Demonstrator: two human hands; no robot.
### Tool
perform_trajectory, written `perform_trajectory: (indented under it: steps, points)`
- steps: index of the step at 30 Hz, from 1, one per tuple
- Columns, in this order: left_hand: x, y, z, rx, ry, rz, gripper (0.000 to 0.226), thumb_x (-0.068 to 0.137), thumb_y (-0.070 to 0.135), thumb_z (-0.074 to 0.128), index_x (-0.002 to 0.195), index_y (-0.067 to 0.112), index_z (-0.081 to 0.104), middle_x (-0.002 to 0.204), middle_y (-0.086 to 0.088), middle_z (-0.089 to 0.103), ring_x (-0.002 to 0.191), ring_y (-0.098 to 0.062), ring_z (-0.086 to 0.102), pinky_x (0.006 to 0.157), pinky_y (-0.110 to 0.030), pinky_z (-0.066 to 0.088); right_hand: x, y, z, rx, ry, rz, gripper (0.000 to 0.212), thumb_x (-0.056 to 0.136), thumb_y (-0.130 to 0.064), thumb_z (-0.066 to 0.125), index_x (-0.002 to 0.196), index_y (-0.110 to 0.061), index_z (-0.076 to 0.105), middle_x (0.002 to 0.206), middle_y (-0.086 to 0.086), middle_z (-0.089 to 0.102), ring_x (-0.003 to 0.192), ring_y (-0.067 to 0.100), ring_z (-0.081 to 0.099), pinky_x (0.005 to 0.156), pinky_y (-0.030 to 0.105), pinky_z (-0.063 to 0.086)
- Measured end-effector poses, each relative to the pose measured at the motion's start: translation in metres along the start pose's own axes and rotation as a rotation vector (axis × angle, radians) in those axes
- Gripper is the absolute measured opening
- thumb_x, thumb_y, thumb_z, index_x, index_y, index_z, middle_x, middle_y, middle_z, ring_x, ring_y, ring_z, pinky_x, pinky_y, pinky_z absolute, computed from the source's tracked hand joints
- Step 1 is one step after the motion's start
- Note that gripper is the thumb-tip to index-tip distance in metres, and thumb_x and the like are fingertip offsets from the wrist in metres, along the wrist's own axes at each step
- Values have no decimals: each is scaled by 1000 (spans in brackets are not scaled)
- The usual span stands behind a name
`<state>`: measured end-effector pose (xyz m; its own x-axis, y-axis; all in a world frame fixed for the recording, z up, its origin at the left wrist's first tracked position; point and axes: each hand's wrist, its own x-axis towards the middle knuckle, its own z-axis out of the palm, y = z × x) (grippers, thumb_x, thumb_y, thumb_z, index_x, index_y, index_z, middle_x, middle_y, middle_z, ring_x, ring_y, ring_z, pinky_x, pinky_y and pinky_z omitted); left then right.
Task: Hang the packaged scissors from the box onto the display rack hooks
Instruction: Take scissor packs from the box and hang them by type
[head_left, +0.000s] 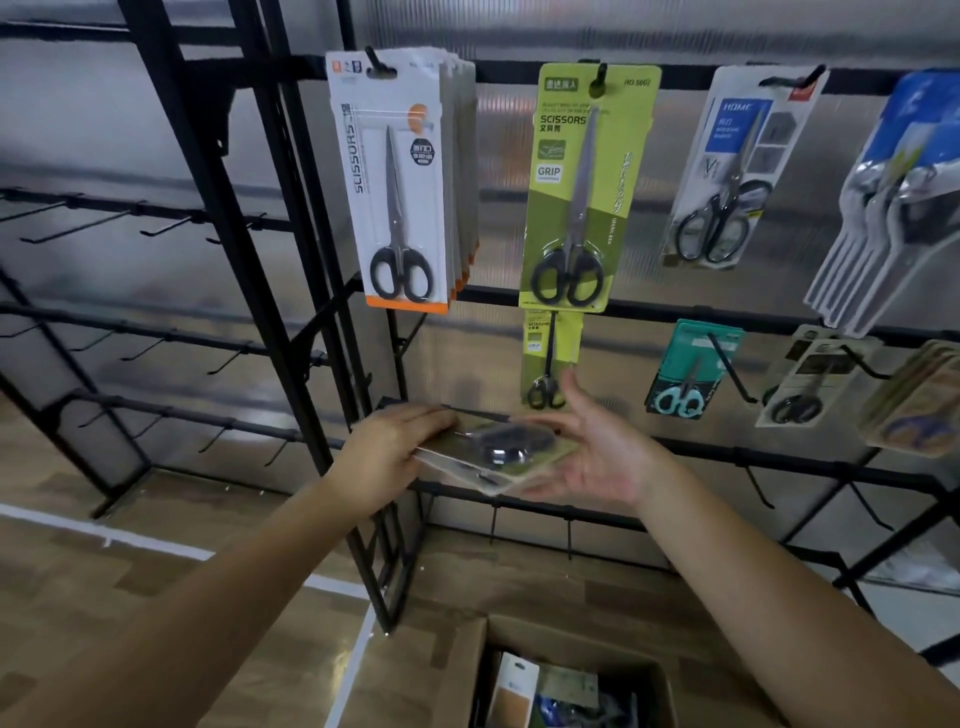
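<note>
Between both hands (498, 452), scissor packs' (493, 449) edges

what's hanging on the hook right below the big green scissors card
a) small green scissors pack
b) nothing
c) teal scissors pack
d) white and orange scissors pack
a: a small green scissors pack with black handles hangs directly under the big green scissors card.

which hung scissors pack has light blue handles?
The teal-card pack on the lower row, right of the small green pack; the other hung scissors have black handles.
</note>
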<state>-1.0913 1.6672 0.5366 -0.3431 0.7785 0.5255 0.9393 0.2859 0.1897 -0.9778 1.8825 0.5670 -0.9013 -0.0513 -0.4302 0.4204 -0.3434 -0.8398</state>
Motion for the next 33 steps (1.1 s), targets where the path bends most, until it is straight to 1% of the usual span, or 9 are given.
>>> perform_trajectory:
  steps: [4,7,10,12,14,19,23,27,33]
  points:
    - [0,7,-1,230,117,4,37,67,14,75,104,8,72,115,-16,65,112,-29,40,87,-56,43,-1,4,15,-198,-88,-37,40,72,-17,70,112,-16,63,94,6,72,82,20,69,68,31,57]
    - [-4,17,3,53,274,-393,59,74,7,71,131,9,53,141,-24,38,131,-38,25,104,-51,26,0,15,20,-172,30,-181,38,73,4,67,101,-22,66,94,5,73,82,19,69,71,32,54]
    - [-7,27,3,-686,351,-962,62,81,-6,60,137,11,39,139,-13,38,130,-28,40,105,-39,35,-2,31,18,-166,125,-299,35,75,4,67,97,-22,66,93,4,73,82,18,69,69,29,54]
    - [-7,36,2,-1443,214,-1206,28,90,17,50,118,14,56,113,-9,63,99,-23,66,81,-38,51,-1,44,19,-130,185,-341,32,76,2,68,100,-18,63,95,3,72,84,17,68,66,25,53]
    - [-13,46,6,-1728,47,-1251,40,94,41,40,110,14,64,105,-11,71,90,-27,69,72,-40,54,2,55,22,-90,223,-359,30,78,2,68,103,-12,57,93,3,70,80,12,69,62,20,52]
    - [-12,49,22,-1551,15,-1111,34,92,-1,43,122,5,57,106,-15,68,89,-29,68,74,-42,57,2,68,15,-80,279,-413,27,79,6,65,100,-4,52,87,5,69,75,12,68,60,20,51]
    - [-13,39,25,-1502,86,-1139,29,91,-7,45,110,7,61,91,-10,73,77,-22,72,58,-31,57,0,73,-4,-57,445,-501,25,77,10,64,89,-9,55,83,5,65,73,12,64,62,20,49]
    - [-13,36,22,-1447,63,-1141,34,91,-6,46,117,9,60,108,-14,69,96,-31,66,74,-41,55,1,80,-18,-41,543,-553,26,77,14,63,85,-11,57,86,10,63,77,18,62,58,13,48]
    - [-17,28,21,-1404,17,-1134,34,92,-6,45,122,4,56,118,-20,64,105,-37,62,81,-46,52,7,102,-21,-265,624,-686,63,83,3,64,134,-27,43,123,-21,54,111,-5,52,91,11,42]
